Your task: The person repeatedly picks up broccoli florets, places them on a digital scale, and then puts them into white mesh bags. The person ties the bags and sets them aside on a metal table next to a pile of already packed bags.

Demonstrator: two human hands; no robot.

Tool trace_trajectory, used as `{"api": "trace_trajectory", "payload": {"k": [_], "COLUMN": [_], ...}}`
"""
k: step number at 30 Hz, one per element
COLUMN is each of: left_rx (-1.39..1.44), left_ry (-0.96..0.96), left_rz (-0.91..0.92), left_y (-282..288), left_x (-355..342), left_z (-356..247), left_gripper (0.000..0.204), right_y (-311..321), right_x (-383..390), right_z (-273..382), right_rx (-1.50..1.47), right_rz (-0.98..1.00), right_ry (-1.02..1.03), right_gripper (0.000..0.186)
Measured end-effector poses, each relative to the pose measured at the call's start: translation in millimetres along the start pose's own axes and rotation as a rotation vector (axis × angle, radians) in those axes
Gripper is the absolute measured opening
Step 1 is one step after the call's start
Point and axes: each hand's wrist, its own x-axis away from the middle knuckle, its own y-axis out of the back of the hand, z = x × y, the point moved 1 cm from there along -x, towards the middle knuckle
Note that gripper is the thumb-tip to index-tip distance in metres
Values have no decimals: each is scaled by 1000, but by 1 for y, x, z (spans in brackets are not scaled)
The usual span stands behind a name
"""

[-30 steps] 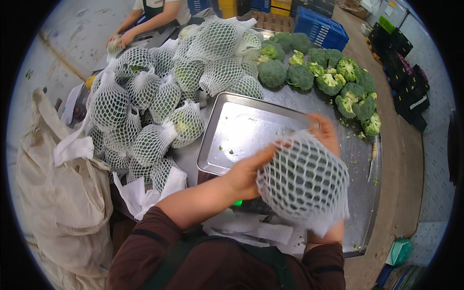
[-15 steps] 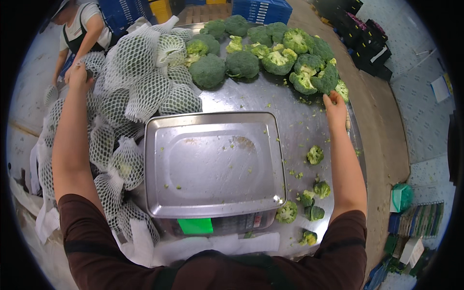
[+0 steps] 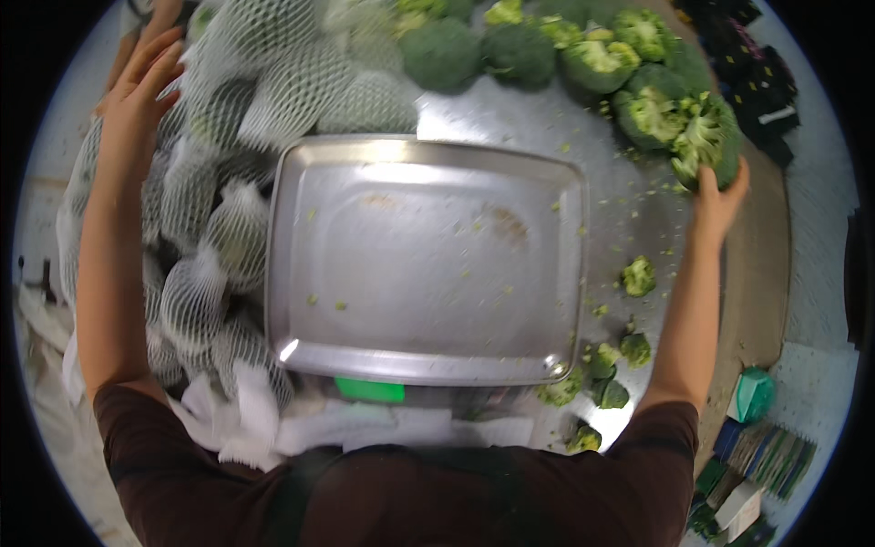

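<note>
— What does the right hand (image 3: 720, 205) hold?
— Thumb and fingers clasp the near edge of a broccoli head (image 3: 713, 129), most of it just beyond the fingertips.
— And the left hand (image 3: 137, 98)?
— Fingers loosely spread, gripping nothing visible; netted broccoli (image 3: 296, 96) lies just right of them, touching or not, I cannot tell.

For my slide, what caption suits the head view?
Right grip on a broccoli head, left grip open near netted broccoli, metal tray between.

Arms (image 3: 114, 283) stretch wide, left hand (image 3: 137, 96) splayed, right hand (image 3: 720, 206) curled
</note>
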Motion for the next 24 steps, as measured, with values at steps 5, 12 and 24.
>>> {"api": "trace_trajectory", "payload": {"k": [5, 12, 24], "left_rx": [-100, -370, 302], "left_ry": [-204, -411, -178], "left_rz": [704, 1025, 947], "left_y": [-12, -29, -111], "left_x": [157, 312, 380], "left_z": [-101, -53, -65], "left_gripper": [27, 27, 21], "right_y": [-11, -14, 76], "right_x": [139, 221, 289], "right_z": [141, 179, 204], "right_rx": [513, 710, 117], "right_rz": [503, 746, 1039], "right_ry": [788, 928, 322], "right_gripper": [72, 71, 60]}}
